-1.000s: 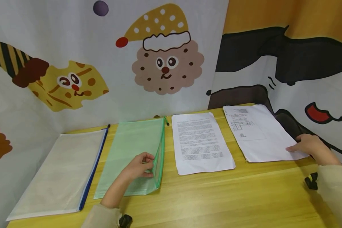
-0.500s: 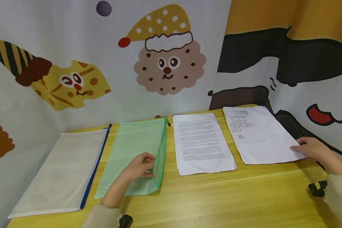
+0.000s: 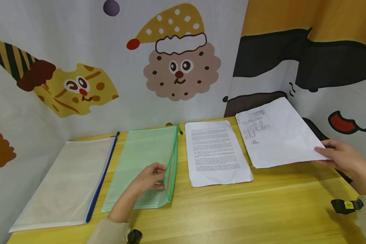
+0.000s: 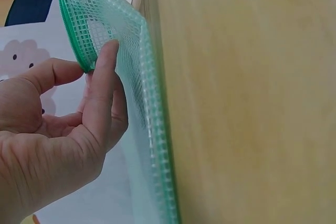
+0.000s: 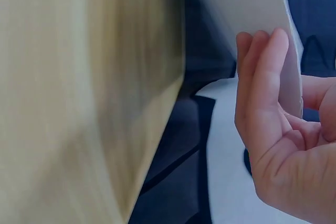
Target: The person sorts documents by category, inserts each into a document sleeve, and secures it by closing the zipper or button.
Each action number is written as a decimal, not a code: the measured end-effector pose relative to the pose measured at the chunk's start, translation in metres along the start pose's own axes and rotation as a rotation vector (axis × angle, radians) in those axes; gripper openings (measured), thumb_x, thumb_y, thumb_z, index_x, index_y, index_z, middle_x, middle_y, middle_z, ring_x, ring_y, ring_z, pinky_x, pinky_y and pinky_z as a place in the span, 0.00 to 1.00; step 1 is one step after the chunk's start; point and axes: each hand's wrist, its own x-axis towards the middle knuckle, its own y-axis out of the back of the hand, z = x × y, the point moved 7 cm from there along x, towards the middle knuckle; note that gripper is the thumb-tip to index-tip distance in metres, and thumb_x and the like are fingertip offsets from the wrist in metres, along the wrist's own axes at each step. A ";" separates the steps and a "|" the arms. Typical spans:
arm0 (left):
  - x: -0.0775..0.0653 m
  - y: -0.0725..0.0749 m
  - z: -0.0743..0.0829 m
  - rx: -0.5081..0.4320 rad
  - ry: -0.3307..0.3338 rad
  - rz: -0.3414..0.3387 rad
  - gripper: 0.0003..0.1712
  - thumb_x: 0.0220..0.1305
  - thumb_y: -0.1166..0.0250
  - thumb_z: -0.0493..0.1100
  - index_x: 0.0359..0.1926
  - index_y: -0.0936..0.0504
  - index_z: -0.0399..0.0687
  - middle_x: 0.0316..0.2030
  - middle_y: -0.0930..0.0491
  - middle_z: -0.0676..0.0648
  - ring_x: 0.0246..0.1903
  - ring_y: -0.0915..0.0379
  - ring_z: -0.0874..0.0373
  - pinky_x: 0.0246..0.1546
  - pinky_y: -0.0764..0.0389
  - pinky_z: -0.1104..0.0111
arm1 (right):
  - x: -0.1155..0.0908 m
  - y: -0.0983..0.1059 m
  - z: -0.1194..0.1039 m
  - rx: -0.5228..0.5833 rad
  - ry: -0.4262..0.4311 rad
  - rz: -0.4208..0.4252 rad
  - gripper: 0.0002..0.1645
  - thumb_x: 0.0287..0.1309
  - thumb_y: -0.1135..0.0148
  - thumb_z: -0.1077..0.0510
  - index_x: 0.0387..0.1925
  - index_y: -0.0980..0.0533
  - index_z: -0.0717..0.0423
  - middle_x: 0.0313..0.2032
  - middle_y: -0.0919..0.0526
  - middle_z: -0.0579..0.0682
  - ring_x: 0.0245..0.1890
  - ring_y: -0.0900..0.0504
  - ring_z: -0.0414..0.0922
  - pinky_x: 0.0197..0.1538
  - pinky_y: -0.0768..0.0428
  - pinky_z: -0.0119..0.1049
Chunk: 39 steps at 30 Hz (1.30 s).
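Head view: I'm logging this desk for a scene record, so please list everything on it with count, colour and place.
Green mesh zip pouch: one, green, left of centre on the table, its zip edge lifted open.
Blue-zip pouch: one, clear white with a blue zip, far left, flat.
Text sheet: one, white, printed, centre, flat.
Diagram sheet: one, white, right, raised off the table.
Table: one, yellow wood.
Cartoon backdrop: white, orange, black, behind the table.
Left hand: holds the green pouch's zip edge.
Right hand: pinches the diagram sheet's near right corner.

Green mesh pouch [image 3: 143, 159] (gridded), white sheet [image 3: 277, 135].
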 end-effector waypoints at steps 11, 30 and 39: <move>0.001 0.000 0.000 -0.008 -0.010 -0.035 0.19 0.72 0.49 0.35 0.60 0.35 0.30 0.42 0.33 0.44 0.37 0.26 0.57 0.42 0.14 0.64 | -0.018 0.001 -0.023 0.044 0.087 0.058 0.16 0.76 0.53 0.54 0.48 0.35 0.66 0.28 0.26 0.25 0.27 0.18 0.34 0.33 0.15 0.29; -0.001 0.003 0.002 -0.034 -0.007 -0.025 0.18 0.72 0.47 0.35 0.59 0.34 0.31 0.42 0.33 0.45 0.37 0.26 0.58 0.42 0.14 0.64 | -0.024 -0.059 -0.083 0.108 0.181 -0.154 0.14 0.73 0.47 0.57 0.53 0.34 0.62 0.32 0.14 0.32 0.31 0.14 0.37 0.37 0.14 0.28; -0.003 0.001 0.005 -0.043 -0.015 -0.019 0.19 0.73 0.47 0.35 0.60 0.34 0.31 0.44 0.33 0.45 0.39 0.26 0.57 0.44 0.14 0.64 | -0.021 -0.086 -0.099 0.133 0.201 -0.260 0.16 0.74 0.48 0.58 0.53 0.35 0.66 0.34 0.13 0.35 0.32 0.13 0.40 0.38 0.13 0.32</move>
